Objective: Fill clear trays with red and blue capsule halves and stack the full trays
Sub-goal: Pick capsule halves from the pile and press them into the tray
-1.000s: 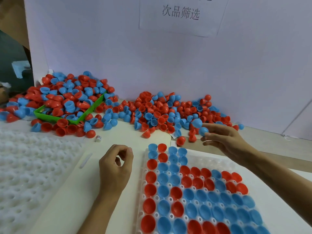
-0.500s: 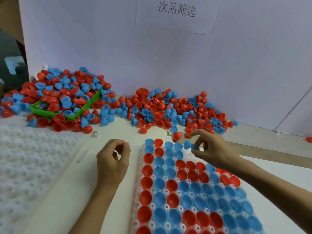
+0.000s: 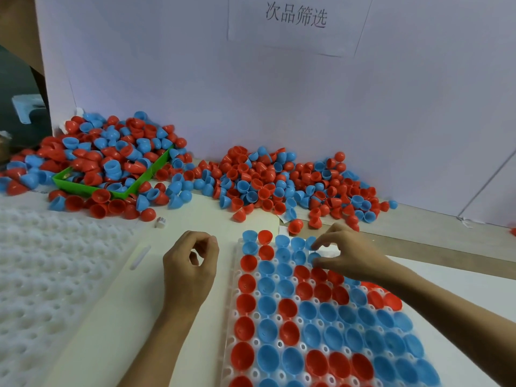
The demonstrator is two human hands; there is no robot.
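Note:
A clear tray [image 3: 233, 317] lies in front of me, most of its cups filled with red and blue capsule halves. My right hand [image 3: 351, 252] hovers over the tray's far rows and pinches a blue capsule half [image 3: 311, 243] at the top row; a second blue half [image 3: 314, 257] sits under its fingers. My left hand [image 3: 191, 268] rests on the table just left of the tray, fingers loosely curled, holding nothing. A loose pile of capsule halves [image 3: 279, 182] lies beyond the tray against the wall.
A green bin [image 3: 83, 185] heaped with capsule halves stands at the back left. A stack of empty clear trays [image 3: 42, 275] covers the left side. A small white cube [image 3: 161, 222] and a white stick [image 3: 139, 256] lie on the table. A white wall with a paper sign rises behind.
My right hand came back from the pile with blue halves and lowered them onto the tray's far rows. My left hand stayed in place.

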